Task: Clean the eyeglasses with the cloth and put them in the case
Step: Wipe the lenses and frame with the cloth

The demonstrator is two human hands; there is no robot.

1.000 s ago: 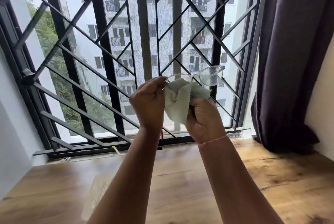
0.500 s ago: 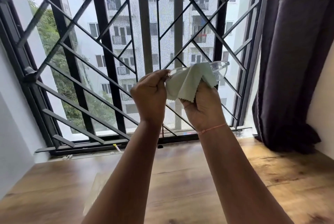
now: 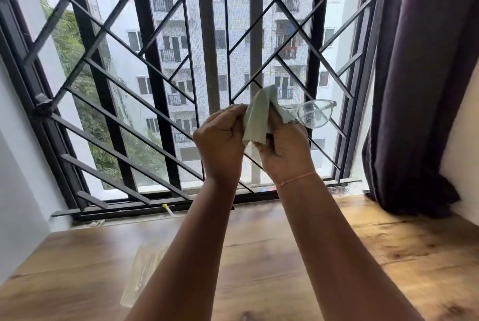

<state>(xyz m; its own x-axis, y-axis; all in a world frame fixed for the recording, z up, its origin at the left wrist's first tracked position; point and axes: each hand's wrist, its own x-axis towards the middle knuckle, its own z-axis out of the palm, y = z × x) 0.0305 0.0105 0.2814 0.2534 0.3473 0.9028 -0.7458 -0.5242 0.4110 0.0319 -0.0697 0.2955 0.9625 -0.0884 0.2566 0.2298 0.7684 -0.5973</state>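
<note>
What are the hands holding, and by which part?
Left hand and right hand pinch the cloth, wrapped over one end of the glasses; the other lens sticks out free. The grip beneath is hidden.

I am seeing the cloth at twelve o'clock as soft matt fabric. The eyeglasses at one o'clock are showing clear glossy plastic, finely speckled. The grille is reading as black painted metal, the curtain at three o'clock as dark matt fabric, the table as smooth wood grain.

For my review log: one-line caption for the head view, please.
Left hand and right hand hold a cloth over glasses raised before a barred window; one lens shows bare.
</note>
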